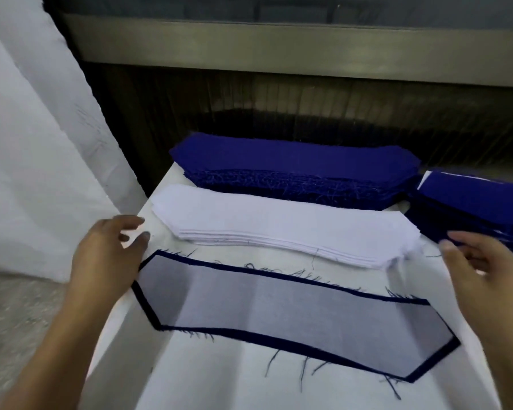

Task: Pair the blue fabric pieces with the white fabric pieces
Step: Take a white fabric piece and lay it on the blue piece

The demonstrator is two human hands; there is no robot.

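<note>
A paired piece (293, 318) lies flat at the front of the white table (219, 386): a thin white fabric on a blue one, with the blue edge showing all round. Behind it sits a stack of white fabric pieces (279, 229), and behind that a thick stack of blue fabric pieces (290, 164). My left hand (107, 253) hovers by the pair's left end, fingers relaxed and holding nothing. My right hand (492, 273) hovers near the right end of the white stack, fingers loosely spread, empty.
A second pile of blue pieces with white layers (474, 205) lies at the right edge. White cloth (27, 158) hangs at the left beside the table. A dark machine front with a metal rail (279, 51) rises behind the stacks.
</note>
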